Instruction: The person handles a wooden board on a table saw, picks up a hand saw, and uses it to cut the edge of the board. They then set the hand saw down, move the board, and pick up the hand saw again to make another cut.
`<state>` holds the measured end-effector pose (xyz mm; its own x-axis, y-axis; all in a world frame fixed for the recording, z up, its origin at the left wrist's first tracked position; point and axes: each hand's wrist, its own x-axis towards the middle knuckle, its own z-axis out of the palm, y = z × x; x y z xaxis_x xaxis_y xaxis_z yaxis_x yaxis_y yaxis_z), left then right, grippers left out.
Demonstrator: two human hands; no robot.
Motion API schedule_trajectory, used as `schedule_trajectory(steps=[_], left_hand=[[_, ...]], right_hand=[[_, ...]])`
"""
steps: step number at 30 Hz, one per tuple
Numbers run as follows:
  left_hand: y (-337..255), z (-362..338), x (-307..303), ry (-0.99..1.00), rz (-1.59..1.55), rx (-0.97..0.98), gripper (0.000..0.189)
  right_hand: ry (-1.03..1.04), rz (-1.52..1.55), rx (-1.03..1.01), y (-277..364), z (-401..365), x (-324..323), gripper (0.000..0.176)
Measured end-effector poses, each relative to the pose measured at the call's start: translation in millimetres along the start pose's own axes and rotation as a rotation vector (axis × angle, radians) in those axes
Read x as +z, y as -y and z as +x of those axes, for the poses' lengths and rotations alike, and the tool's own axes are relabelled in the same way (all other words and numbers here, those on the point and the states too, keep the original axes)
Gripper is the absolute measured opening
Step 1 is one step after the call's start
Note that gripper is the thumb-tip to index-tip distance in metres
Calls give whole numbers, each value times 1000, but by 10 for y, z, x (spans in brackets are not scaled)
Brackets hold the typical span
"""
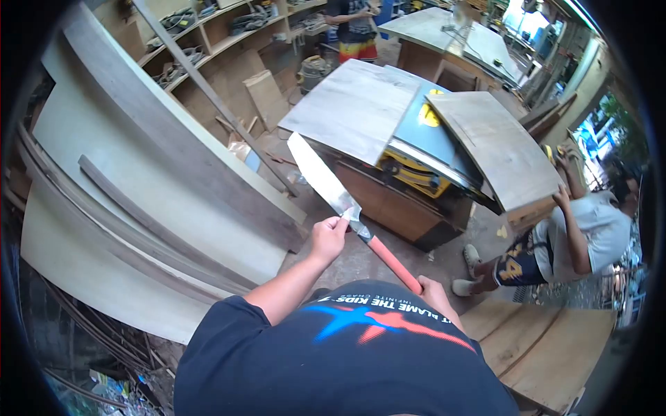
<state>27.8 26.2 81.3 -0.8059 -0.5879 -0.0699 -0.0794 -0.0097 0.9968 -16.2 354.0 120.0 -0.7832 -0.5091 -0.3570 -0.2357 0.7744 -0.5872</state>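
Steel, stiff and likely sharp-edged, the machete [326, 184] juts out before your chest, tip toward the table saw [416, 173]. Your right hand [433, 291] is closed around its red handle [392, 263], the safe hold; the fingers [341, 220] of your left hand [329, 237] pinch the slick blade [309, 159] near its base.

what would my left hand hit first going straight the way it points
The left hand grips the big knife blade, right hand on its red handle; past the blade, probably the saw cabinet, depth unclear.
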Motion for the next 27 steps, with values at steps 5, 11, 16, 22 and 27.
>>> schedule_trajectory(steps=[5, 11, 16, 22, 27], left_hand=[[-51, 400, -522, 242, -31, -164, 36], [167, 591, -141, 489, -71, -138, 46], [-118, 1177, -144, 351, -68, -54, 41], [-379, 1931, -525, 58, 252, 6, 35], [-143, 2039, -1185, -368, 176, -144, 32]], right_hand=[[-111, 83, -86, 657, 680, 186, 39], [-182, 149, -202, 1467, 1531, 207, 33], [-156, 227, -388, 1921, 2315, 287, 28], [227, 156, -656, 2310, 3256, -22, 61], [278, 105, -672, 2375, 3934, -227, 61]])
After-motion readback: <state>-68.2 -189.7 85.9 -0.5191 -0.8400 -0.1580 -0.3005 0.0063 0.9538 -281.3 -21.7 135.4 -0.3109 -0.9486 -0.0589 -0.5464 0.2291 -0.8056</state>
